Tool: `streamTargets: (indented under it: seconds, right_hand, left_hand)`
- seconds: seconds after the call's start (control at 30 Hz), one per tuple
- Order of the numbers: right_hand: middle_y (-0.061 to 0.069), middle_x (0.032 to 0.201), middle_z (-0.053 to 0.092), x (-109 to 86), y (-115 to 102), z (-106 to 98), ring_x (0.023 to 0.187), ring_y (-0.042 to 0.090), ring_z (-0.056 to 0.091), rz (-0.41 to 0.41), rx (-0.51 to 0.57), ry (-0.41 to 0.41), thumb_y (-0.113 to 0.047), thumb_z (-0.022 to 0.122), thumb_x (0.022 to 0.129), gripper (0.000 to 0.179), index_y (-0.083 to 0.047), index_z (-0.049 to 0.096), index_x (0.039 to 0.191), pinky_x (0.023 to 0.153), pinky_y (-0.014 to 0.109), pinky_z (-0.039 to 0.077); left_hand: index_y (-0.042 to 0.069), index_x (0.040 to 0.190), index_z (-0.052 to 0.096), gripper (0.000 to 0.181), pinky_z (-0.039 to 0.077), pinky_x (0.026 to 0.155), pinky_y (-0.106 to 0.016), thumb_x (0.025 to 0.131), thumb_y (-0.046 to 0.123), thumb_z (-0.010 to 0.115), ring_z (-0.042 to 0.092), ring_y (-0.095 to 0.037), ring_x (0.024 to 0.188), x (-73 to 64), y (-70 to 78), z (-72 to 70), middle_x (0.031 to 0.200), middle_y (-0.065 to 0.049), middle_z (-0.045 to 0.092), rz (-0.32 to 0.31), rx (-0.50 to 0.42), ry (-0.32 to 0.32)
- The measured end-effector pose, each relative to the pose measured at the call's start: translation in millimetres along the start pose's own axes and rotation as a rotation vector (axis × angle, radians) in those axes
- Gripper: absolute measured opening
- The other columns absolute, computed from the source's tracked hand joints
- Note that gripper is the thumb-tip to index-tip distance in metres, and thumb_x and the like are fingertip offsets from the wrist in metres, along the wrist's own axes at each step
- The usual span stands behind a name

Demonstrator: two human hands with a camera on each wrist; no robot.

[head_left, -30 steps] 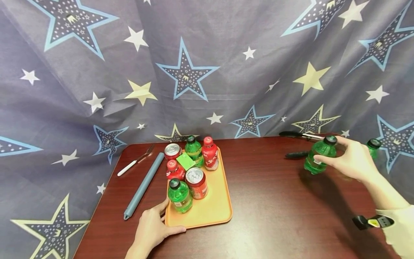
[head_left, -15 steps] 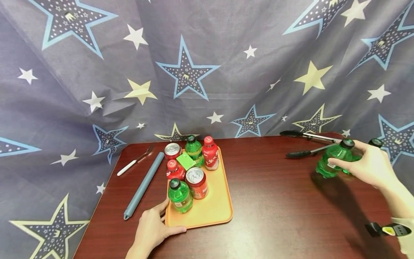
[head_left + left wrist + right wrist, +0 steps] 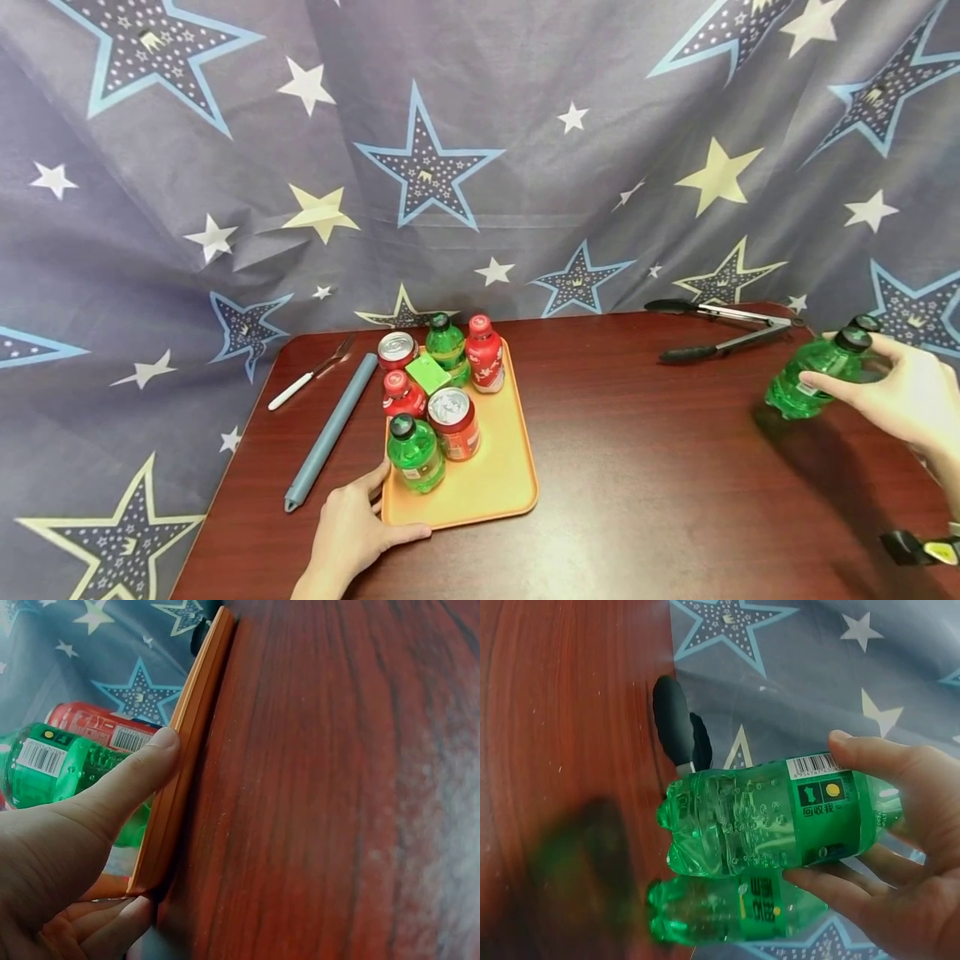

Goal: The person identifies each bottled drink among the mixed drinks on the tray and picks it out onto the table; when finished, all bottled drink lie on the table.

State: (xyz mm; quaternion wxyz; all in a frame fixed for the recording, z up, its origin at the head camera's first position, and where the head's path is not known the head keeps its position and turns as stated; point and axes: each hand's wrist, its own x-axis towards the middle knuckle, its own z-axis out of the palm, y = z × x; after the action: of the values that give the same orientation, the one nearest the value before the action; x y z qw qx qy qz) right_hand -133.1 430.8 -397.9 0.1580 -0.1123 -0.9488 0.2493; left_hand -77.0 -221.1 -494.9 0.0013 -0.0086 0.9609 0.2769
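My right hand grips a green soda bottle with a black cap, thumb on one side and fingers on the other. Its base is close to the table; in the right wrist view a second green bottle is beside it, mostly hidden in the head view. My left hand holds the near left corner of the orange tray, its thumb along the front edge. On the tray are two green bottles, two red bottles, two red cans and a small green block.
Black-handled tongs lie spread at the back right, just beyond the held bottle. A blue-grey rod and a white-handled fork are left of the tray. A star-patterned curtain hangs behind the table.
My right hand has carried the green bottle rightward, in front of the other green bottle, uncovering the tongs. My left hand and the tray stay in place.
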Motion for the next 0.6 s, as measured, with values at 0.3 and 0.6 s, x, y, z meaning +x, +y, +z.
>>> streamTargets:
  seconds: [0.3, 0.6]
  right_hand:
    - [-0.058, 0.09, 0.05, -5.1, 24, 5, 0.078, -0.035, 0.047, -0.034, 0.333, 0.082, -0.008, 0.088, 0.083, 0.059, -0.053, 0.064, 0.112, 0.061, -0.002, 0.041]
    - [-0.052, 0.089, 0.055, -10.5, 52, 11, 0.078, -0.033, 0.05, -0.026, 0.397, 0.21, 0.003, 0.088, 0.078, 0.071, -0.058, 0.059, 0.1, 0.066, -0.006, 0.038]
  left_hand:
    - [0.004, 0.147, 0.063, 0.126, 0.065, 0.091, -0.045, 0.049, 0.076, 0.096, 0.075, -0.03, 0.119, -1.8, -0.3, 2.3, 0.138, -0.012, 0.074, 0.006, -0.006, 0.015]
    - [0.004, 0.151, 0.06, 0.129, 0.064, 0.093, -0.044, 0.049, 0.074, 0.097, 0.075, -0.028, 0.12, -1.7, 2.3, 2.0, 0.14, -0.011, 0.073, -0.019, -0.024, -0.017]
